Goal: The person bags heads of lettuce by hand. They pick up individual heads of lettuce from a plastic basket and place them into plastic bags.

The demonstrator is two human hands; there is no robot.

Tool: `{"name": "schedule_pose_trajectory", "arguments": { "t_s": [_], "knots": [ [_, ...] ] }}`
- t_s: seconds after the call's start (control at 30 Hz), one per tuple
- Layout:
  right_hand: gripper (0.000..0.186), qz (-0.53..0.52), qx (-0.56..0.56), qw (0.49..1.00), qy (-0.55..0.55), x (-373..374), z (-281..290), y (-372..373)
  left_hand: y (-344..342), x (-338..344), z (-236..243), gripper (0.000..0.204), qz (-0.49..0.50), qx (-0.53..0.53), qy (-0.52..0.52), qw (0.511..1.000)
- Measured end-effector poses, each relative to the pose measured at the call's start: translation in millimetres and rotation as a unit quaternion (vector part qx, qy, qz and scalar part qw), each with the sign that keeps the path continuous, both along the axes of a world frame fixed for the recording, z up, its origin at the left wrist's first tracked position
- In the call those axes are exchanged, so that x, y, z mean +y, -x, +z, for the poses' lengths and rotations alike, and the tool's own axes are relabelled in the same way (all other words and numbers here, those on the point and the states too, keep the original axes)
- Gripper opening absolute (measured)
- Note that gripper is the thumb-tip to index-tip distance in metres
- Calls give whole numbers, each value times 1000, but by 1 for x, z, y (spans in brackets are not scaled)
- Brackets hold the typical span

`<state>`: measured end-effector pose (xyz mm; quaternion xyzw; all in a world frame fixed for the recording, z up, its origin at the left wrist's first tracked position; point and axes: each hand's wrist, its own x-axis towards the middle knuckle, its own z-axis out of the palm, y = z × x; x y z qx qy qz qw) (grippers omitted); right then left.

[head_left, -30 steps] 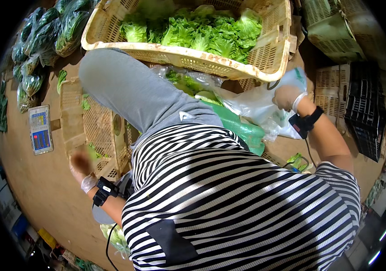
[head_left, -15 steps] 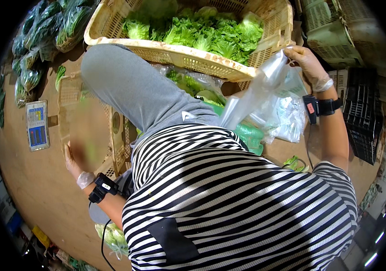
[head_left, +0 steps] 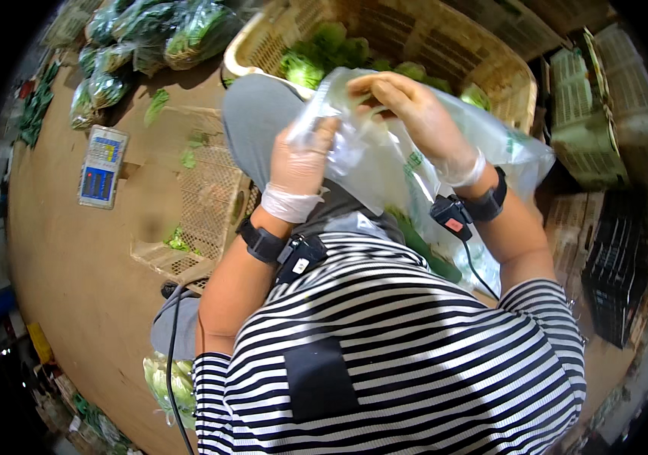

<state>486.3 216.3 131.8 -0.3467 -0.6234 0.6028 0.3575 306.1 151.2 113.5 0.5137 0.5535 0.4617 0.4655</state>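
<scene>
Near side of crate (head_left: 445,34): bag (head_left: 373,171), left hand (head_left: 299,163) pinching its edge. Right hand (head_left: 418,117), fingers curled at the bag's mouth; glare, can't tell if pinching. Thin film could split if tugged unevenly. Inside crate: lettuce (head_left: 302,68), partly hidden.

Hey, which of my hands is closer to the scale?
Left. Your left hand, at the plastic bag, is right of the scale; your right hand, also there, is farther right.
</scene>
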Motion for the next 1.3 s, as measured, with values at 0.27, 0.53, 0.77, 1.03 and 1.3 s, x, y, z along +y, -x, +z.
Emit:
{"name": "schedule_pose_trajectory", "arguments": {
  "t_s": [0.27, 0.53, 0.77, 1.03, 1.3],
  "knots": [
    [38, 92, -292, 948, -87, -13, -11, -6, 42, 7, -22, 40, 94, -326, 45, 940],
    [29, -2, -193, 901, -388, -15, 5, 28, 51, 0, -31, 66, -3, -409, 122, 905],
    [30, 76, -172, 982, -19, 14, 37, 39, 73, -17, -9, 26, -29, -280, 58, 958],
    [26, 238, -122, 963, -1, 12, 47, 41, 67, -18, -1, 36, 111, -286, -33, 951],
    [40, -8, 17, 995, 99, 13, 25, 66, 115, -57, 39, 50, -24, -174, -35, 984]
  ]
}}
